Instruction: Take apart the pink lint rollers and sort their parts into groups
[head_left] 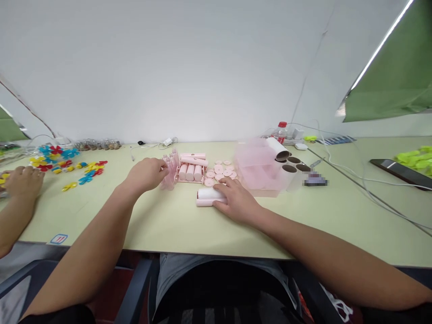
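My left hand (pixel 146 174) has its fingers curled together beside a cluster of translucent pink pieces (pixel 171 168); what the fingertips pinch, if anything, is hidden. On the table in front of me, my right hand (pixel 238 200) grips a pale pink holder (pixel 205 203) that has a white roll (pixel 206 193) lying along it. The thumb presses its near side and the fingers reach over the far side. Between the hands, pink cylinders (pixel 190 172) lie side by side in a pink frame. Flat round pink discs (pixel 218 168) are spread just beyond my right hand.
Pink translucent sheeting (pixel 254 164) and open-ended tubes (pixel 289 168) stand right of the discs. Farther right are a red-capped bottle (pixel 281 131), a phone (pixel 398 172) and white cables (pixel 364 180). Colourful pieces (pixel 86 177) and another person's hand (pixel 24 182) are at left.
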Tool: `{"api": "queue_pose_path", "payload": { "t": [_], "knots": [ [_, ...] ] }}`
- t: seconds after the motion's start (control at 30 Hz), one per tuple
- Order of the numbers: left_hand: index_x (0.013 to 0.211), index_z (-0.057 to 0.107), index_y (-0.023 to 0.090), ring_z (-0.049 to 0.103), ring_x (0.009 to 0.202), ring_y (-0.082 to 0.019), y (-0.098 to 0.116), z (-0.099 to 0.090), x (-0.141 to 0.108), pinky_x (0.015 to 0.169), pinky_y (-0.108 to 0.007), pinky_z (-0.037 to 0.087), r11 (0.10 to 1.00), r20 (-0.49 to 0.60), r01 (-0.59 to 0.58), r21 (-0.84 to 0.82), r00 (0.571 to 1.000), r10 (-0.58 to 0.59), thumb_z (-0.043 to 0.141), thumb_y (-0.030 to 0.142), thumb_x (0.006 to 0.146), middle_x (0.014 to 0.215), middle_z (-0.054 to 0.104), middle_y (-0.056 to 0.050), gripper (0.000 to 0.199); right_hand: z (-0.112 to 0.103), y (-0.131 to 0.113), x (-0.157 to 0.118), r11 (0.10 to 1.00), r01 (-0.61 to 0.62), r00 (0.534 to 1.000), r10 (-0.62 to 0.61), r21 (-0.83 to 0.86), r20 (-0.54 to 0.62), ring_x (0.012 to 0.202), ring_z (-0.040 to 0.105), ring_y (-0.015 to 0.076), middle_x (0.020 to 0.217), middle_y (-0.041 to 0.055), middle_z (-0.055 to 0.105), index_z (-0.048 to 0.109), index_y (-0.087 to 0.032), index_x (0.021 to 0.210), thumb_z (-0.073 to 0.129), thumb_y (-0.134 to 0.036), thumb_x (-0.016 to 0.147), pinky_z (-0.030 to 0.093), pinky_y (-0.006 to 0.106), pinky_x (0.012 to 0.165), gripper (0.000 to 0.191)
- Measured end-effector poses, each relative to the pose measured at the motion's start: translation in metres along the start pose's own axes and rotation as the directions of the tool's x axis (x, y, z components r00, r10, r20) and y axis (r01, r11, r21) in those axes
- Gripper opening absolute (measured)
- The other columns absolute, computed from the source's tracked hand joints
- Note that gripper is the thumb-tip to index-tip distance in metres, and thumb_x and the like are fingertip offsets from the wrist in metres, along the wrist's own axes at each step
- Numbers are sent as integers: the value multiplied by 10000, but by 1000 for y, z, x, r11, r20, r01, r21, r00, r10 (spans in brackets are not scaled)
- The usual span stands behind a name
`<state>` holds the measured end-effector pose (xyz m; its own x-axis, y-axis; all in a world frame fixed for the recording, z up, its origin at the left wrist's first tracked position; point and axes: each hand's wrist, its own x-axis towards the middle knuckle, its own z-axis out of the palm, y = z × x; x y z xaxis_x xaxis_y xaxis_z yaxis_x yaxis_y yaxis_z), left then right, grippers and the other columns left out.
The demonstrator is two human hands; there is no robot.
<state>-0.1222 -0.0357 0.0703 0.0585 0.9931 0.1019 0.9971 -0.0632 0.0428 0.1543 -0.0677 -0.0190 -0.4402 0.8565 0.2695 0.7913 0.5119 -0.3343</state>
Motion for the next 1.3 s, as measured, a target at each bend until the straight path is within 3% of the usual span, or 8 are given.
{"api": "queue_pose_path", "payload": {
  "t": [0.3, 0.53, 0.67, 0.8, 0.9, 1.03, 1.1, 1.3],
  "knots": [
    [862, 707, 224, 645, 637, -176, 13, -42, -29, 542, -260, 438, 937, -127, -119, -329, 989, 81, 550, 433, 829, 716, 706, -13, 264, -6, 7, 3, 981, 139, 934, -84, 137, -346, 1134, 527, 309, 1206, 143, 621, 597, -154, 1255, 571, -316, 886, 445, 483, 986, 404],
    [906, 660, 152, 583, 504, -113, 53, -27, -22, 451, -228, 444, 413, -98, -169, -895, 977, 188, 664, 414, 795, 706, 683, -43, 284, -8, 9, 4, 792, 260, 886, 31, 552, -462, 893, 602, 212, 1036, 76, 640, 545, -215, 1287, 663, -413, 852, 511, 364, 777, 493],
    [835, 629, 152, 596, 534, -102, 79, 5, -10, 436, -208, 418, 282, 27, -75, -956, 939, 341, 675, 447, 794, 780, 677, -51, 301, -12, 8, 3, 627, 322, 875, 88, 709, -475, 709, 573, 159, 810, 5, 596, 576, -228, 1219, 713, -475, 810, 499, 315, 665, 497],
    [796, 651, 157, 506, 493, -75, 80, 10, -7, 452, -210, 381, 492, 43, -154, -857, 930, 365, 572, 494, 863, 729, 647, -27, 352, -19, 6, 3, 541, 268, 885, 188, 797, -426, 607, 546, 130, 699, -12, 591, 642, -199, 992, 764, -501, 752, 473, 280, 587, 404],
    [840, 705, 176, 507, 532, -104, 51, -9, -13, 487, -221, 388, 746, -107, -196, -636, 980, 166, 545, 473, 868, 675, 644, -13, 339, -23, 5, 3, 525, 249, 882, 225, 814, -414, 613, 556, 135, 678, -10, 596, 656, -197, 948, 777, -490, 737, 479, 282, 594, 381],
    [902, 707, 180, 480, 542, -118, -15, -30, -16, 496, -238, 382, 864, -365, 67, -498, 889, -279, 574, 479, 824, 725, 669, -4, 337, -22, 2, 1, 571, 259, 885, 183, 779, -429, 597, 539, 136, 660, -15, 573, 668, -199, 942, 773, -461, 747, 467, 281, 579, 343],
    [917, 709, 175, 539, 594, -144, -46, -23, -9, 544, -251, 421, 867, -266, 196, -457, 901, -344, 587, 444, 799, 758, 678, -13, 318, -19, 2, 0, 601, 268, 887, 150, 753, -436, 592, 533, 139, 661, -11, 572, 672, -202, 937, 756, -473, 761, 461, 284, 566, 334],
    [962, 748, 217, 621, 770, -205, -91, 40, 30, 666, -264, 461, 940, -9, 38, -340, 999, -44, 601, 466, 735, 922, 735, -42, 368, -10, 5, -1, 649, 304, 879, 90, 697, -468, 631, 565, 150, 765, 27, 650, 674, -204, 920, 708, -486, 801, 481, 294, 584, 307]
  ]
}}
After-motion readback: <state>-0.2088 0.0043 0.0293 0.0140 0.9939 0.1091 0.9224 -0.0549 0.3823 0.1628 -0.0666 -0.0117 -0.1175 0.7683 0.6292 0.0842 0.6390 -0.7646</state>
